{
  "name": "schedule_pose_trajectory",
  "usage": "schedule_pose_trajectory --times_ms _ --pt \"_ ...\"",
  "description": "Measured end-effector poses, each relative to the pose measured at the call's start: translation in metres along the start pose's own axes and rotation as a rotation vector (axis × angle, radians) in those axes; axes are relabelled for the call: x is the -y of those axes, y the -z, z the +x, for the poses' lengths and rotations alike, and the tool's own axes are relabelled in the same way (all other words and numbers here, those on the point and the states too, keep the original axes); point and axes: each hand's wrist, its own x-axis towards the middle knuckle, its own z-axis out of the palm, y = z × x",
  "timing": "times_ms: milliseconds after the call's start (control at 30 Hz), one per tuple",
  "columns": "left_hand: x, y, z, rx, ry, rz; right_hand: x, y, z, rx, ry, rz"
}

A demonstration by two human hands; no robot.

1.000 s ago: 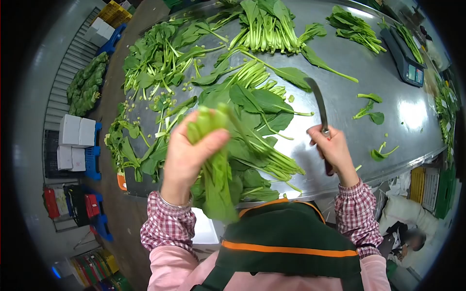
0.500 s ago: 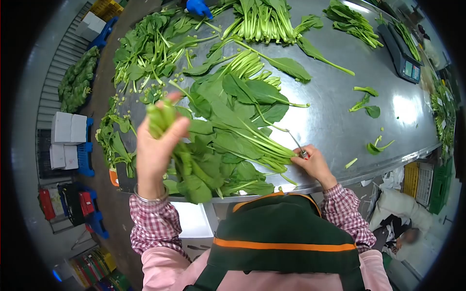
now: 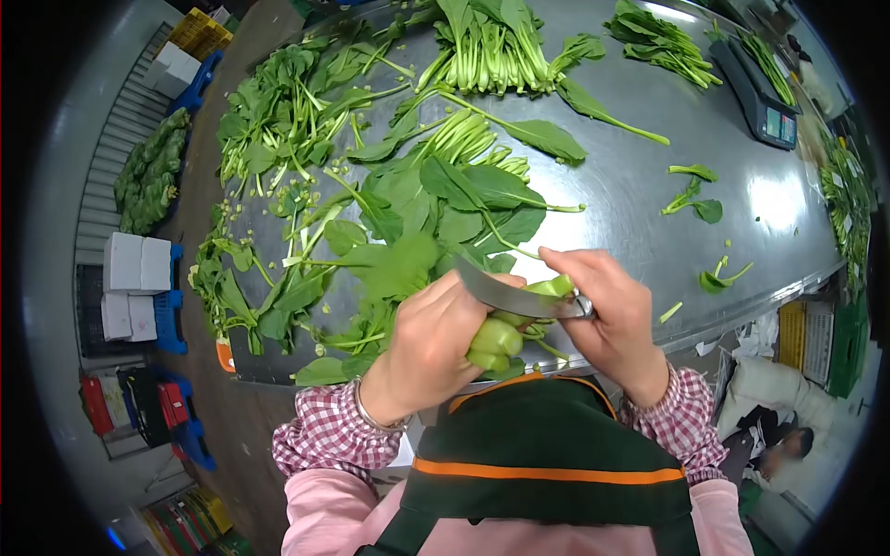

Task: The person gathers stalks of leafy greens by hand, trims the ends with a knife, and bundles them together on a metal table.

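Steel table (image 3: 649,195), strewn with greens (image 3: 436,185). Left hand (image 3: 436,347) clamped on a bunch (image 3: 496,338) at the near edge, stalk ends toward the knife (image 3: 510,296) gripped in the right hand (image 3: 607,320). Blade seems to sit on the stalks. Best cut away from the left thumb, bunch held firm. Half a second ago the bunch was raised left, the hands well apart.
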Motion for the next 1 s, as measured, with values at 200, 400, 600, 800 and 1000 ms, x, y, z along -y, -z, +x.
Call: schedule_pose_trajectory --times_ms 200,400,600,800,1000 --pt "0.015 0.038 0.001 -0.658 0.193 -0.023 -0.106 -0.01 -0.008 -0.086 -0.701 0.113" --pt "0.022 0.08 0.001 -1.073 0.395 -0.576 -0.131 -0.05 -0.092 0.463 -0.528 -0.141" --pt "0.023 0.072 -0.027 -0.536 0.285 -0.121 -0.1 -0.034 -0.062 0.436 -0.709 -0.091" --pt "0.014 0.016 0.0 0.017 -0.038 -0.012 0.012 0.014 0.007 0.105 -0.475 0.316" --pt "0.006 -0.001 0.01 -0.034 0.255 -0.361 0.023 0.024 0.01 -0.014 -0.216 0.506"
